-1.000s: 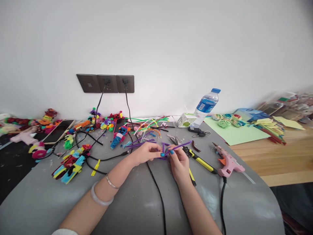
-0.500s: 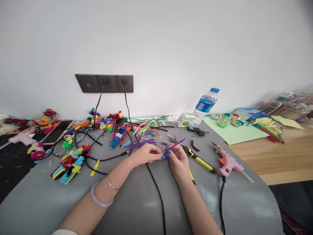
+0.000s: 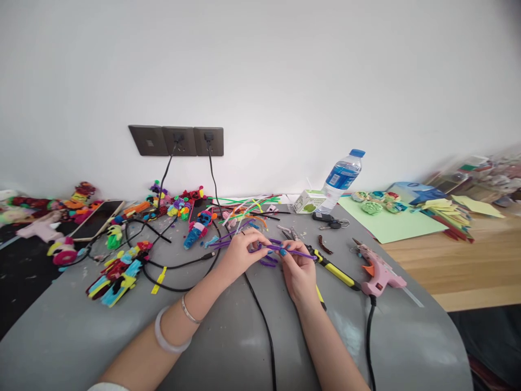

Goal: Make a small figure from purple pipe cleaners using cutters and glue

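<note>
While the left hand (image 3: 248,254) is pinching purple pipe cleaners (image 3: 275,247) above the bench (image 3: 228,336), the right hand (image 3: 300,271) is gripping them close by, this paired hold apparently keeping them from swinging about.

Blue nails (image 3: 283,252), slim silver bangle (image 3: 186,311), thick pale bangle (image 3: 160,337), white cuff (image 3: 107,386)

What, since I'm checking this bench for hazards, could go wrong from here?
1. The black cable runs close past the left hand and might get snagged when that hand moves.
2. The pliers lie beside the right hand, which could bump them while handling the purple pipe cleaner.
3. The pink glue gun might burn a straying hand if hot; I cannot tell whether it is.
</note>
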Motion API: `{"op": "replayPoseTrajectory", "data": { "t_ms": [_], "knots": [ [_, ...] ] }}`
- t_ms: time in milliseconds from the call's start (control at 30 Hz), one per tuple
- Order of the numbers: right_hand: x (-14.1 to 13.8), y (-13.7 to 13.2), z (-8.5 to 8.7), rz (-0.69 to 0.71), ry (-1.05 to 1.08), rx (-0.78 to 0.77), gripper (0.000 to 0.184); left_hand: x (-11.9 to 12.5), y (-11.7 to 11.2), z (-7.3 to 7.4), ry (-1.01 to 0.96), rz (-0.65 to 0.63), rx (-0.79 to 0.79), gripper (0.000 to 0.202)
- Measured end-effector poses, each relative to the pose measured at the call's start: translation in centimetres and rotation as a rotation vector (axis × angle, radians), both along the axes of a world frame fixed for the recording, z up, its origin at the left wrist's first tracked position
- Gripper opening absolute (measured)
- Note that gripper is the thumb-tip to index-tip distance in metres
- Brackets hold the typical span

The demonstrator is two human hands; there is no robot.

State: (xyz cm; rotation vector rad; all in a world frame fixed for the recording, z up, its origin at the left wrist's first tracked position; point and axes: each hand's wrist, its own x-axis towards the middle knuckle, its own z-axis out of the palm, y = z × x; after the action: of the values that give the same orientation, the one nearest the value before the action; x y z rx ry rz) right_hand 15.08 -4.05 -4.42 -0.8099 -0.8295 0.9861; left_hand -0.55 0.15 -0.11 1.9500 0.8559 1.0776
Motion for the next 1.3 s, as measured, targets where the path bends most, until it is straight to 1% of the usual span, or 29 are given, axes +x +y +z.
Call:
{"op": "replayPoseTrajectory", "data": {
  "t_ms": [167,333,433,533,667,800,867,933,1067,1167,1300],
  "knots": [
    [0.1,-0.1,0.1,0.01,-0.023,0.001,0.025,-0.2,0.2,-0.5,-0.066,0.0,0.072,0.005],
    [0.1,-0.1,0.0,-0.018,-0.049,-0.017,0.024,-0.4,0.0,-0.2,0.029,0.001,0.169,0.01],
    [0.1,-0.1,-0.2,-0.045,-0.042,-0.018,0.023,-0.4,-0.1,0.0,0.046,0.005,0.186,0.011],
    [0.1,0.0,-0.4,-0.054,-0.048,-0.026,0.025,-0.4,0.0,0.1,-0.007,0.01,0.123,0.009],
    [0.1,0.0,-0.5,-0.042,-0.07,-0.052,0.024,-0.2,0.2,0.1,-0.128,-0.006,-0.067,0.011],
    [0.0,-0.1,-0.5,-0.017,-0.065,-0.045,0.022,0.2,0.2,0.0,-0.238,-0.073,-0.279,0.018],
    [0.1,-0.2,-0.5,-0.014,-0.071,-0.022,0.02,0.4,0.0,-0.1,-0.263,-0.114,-0.353,0.021],
    [0.1,-0.2,-0.5,-0.008,-0.087,-0.006,0.019,0.5,-0.2,-0.2,-0.276,-0.147,-0.386,0.022],
    [0.2,-0.3,-0.5,0.006,-0.108,0.007,0.018,0.6,-0.3,-0.2,-0.294,-0.176,-0.394,0.02],
    [0.2,-0.3,-0.4,-0.001,-0.12,0.002,0.018,0.5,-0.1,-0.2,-0.294,-0.161,-0.395,0.018],
    [0.1,-0.4,-0.3,-0.005,-0.103,-0.016,0.02,0.5,0.1,-0.4,-0.302,-0.108,-0.403,0.015]
  ]
}}
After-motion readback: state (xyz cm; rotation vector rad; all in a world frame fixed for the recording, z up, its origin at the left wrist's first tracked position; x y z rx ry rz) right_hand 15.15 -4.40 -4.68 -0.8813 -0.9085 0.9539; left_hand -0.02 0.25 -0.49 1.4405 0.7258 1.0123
